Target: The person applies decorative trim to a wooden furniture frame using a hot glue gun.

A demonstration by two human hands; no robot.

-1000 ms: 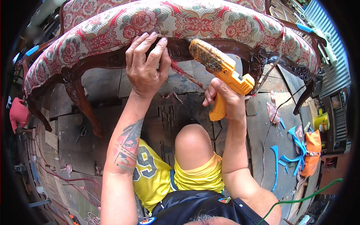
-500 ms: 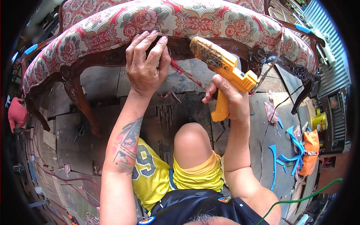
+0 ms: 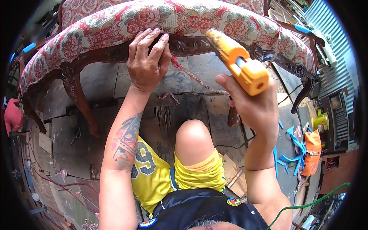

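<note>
The left hand [image 3: 147, 65] is pressing the red patterned fabric trim [image 3: 191, 76] against the edge of the floral upholstered chair seat [image 3: 115, 27], fingers together and closed on it. Only this stretch seems fixed. The rest is hanging loose toward the plank floor [image 3: 180, 88], and the dark carved wooden rail [image 3: 191, 45] to the right is showing bare. The right hand [image 3: 253, 107] is clamping its fingers around the orange glue gun [image 3: 237, 63], nozzle close to the seat edge. The bare knee [image 3: 193, 140] is sitting below the work, while scissors [image 3: 76, 135] and blue strips [image 3: 295, 140] are lying well apart.
</note>
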